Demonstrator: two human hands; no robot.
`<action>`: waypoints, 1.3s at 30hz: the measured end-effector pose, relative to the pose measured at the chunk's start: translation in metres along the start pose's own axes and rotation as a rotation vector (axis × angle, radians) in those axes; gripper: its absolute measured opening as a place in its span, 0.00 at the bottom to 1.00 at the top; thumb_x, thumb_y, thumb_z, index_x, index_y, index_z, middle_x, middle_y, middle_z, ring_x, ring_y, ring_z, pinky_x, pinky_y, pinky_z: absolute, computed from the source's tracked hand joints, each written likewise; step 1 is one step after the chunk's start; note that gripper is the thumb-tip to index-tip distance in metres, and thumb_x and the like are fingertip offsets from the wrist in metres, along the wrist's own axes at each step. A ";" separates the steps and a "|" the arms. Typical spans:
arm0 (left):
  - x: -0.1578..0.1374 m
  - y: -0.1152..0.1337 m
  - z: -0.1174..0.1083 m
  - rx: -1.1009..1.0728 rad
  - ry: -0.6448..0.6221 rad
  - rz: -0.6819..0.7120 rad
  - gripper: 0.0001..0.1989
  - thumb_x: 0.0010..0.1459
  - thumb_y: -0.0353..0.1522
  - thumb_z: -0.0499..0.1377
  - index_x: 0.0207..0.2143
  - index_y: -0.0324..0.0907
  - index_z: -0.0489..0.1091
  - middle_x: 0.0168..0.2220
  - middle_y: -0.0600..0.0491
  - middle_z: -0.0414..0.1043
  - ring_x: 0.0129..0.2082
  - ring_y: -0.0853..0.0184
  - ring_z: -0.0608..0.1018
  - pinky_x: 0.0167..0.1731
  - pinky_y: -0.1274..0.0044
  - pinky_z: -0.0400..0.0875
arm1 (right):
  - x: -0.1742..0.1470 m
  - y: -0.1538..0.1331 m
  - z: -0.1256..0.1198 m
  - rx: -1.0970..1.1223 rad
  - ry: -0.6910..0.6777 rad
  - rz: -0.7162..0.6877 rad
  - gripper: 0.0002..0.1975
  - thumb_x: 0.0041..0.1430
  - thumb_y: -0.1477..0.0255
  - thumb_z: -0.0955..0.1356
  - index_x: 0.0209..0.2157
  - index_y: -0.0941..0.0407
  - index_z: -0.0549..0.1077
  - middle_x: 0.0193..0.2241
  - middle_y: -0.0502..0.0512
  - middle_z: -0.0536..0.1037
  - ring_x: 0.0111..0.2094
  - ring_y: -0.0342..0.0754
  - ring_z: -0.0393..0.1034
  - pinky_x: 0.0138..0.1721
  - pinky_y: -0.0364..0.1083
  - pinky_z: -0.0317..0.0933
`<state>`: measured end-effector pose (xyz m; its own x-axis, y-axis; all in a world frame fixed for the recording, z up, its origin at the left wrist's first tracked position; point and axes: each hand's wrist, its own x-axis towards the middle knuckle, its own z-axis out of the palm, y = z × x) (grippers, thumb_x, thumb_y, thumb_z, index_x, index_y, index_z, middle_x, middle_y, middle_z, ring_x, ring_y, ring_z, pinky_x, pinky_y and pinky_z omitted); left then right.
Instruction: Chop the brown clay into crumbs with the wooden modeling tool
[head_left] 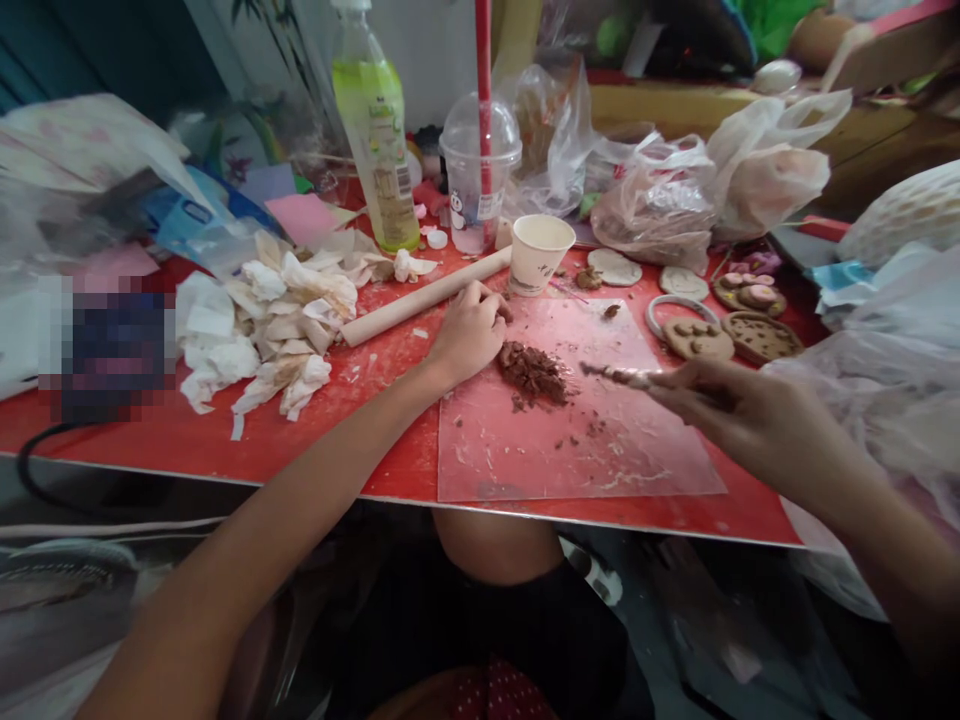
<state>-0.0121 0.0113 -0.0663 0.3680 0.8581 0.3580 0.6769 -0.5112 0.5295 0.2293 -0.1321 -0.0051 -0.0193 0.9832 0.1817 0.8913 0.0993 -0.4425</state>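
My right hand (720, 400) grips a thin stick-like tool (619, 376) whose tip is smeared brown; the tip points left over the clear plastic sheet (525, 470). Just left of that tip lies a heap of crumbly brown clay (534, 374), with small crumbs scattered around it. My left hand (474, 328) rests at the upper left of the heap, fingers curled in; whether anything is inside them is hidden. Beyond that hand stand a white paper cup (541, 254) and a long pale roller (427, 297) lying aslant.
Crumpled used tissues (292, 310) spread on the left. A green-labelled bottle (379, 150) and a lidded plastic cup (480, 165) with a red straw stand behind. Clay discs (697, 340) and a ring (679, 305) lie right, near plastic bags (892, 390). The red table's front edge (405, 505) is close.
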 end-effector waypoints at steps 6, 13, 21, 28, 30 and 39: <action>0.000 0.001 0.000 -0.009 -0.001 -0.003 0.10 0.58 0.21 0.51 0.35 0.36 0.71 0.42 0.45 0.66 0.46 0.63 0.71 0.54 0.69 0.67 | 0.020 -0.022 0.020 0.110 -0.015 -0.031 0.14 0.59 0.59 0.65 0.28 0.55 0.69 0.19 0.48 0.68 0.20 0.41 0.58 0.23 0.43 0.51; -0.001 0.000 0.000 -0.003 -0.010 -0.002 0.10 0.58 0.22 0.52 0.36 0.37 0.71 0.43 0.45 0.66 0.47 0.63 0.71 0.55 0.69 0.66 | 0.025 -0.021 0.040 0.041 -0.077 -0.046 0.14 0.60 0.62 0.65 0.25 0.55 0.68 0.19 0.50 0.70 0.20 0.42 0.59 0.23 0.43 0.51; 0.000 0.001 -0.002 0.029 -0.023 -0.010 0.11 0.59 0.22 0.52 0.39 0.33 0.72 0.44 0.44 0.66 0.48 0.61 0.71 0.56 0.70 0.65 | 0.022 -0.011 0.042 0.214 0.182 -0.093 0.08 0.57 0.65 0.68 0.30 0.54 0.68 0.29 0.53 0.76 0.28 0.45 0.68 0.28 0.44 0.58; 0.000 0.001 -0.001 0.030 -0.023 -0.005 0.10 0.59 0.22 0.52 0.38 0.33 0.72 0.44 0.44 0.66 0.48 0.62 0.71 0.55 0.70 0.65 | 0.020 -0.011 0.046 0.224 0.006 -0.159 0.10 0.59 0.66 0.67 0.26 0.55 0.67 0.25 0.50 0.69 0.25 0.42 0.60 0.27 0.43 0.54; -0.001 0.001 -0.001 0.026 -0.022 -0.004 0.10 0.59 0.22 0.52 0.38 0.33 0.72 0.44 0.44 0.66 0.48 0.62 0.71 0.55 0.70 0.65 | 0.018 -0.010 0.045 0.231 -0.016 -0.167 0.10 0.59 0.66 0.67 0.27 0.55 0.67 0.26 0.50 0.70 0.26 0.42 0.61 0.27 0.43 0.54; 0.000 0.002 -0.002 0.012 -0.020 -0.011 0.10 0.59 0.21 0.52 0.38 0.33 0.73 0.44 0.44 0.66 0.47 0.62 0.71 0.54 0.70 0.66 | 0.013 -0.006 0.034 -0.055 -0.149 -0.203 0.09 0.62 0.66 0.64 0.29 0.56 0.69 0.25 0.52 0.74 0.25 0.43 0.64 0.28 0.43 0.53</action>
<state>-0.0114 0.0102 -0.0638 0.3733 0.8646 0.3363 0.6885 -0.5012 0.5242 0.2083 -0.1146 -0.0297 -0.2628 0.9562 0.1290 0.8855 0.2921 -0.3613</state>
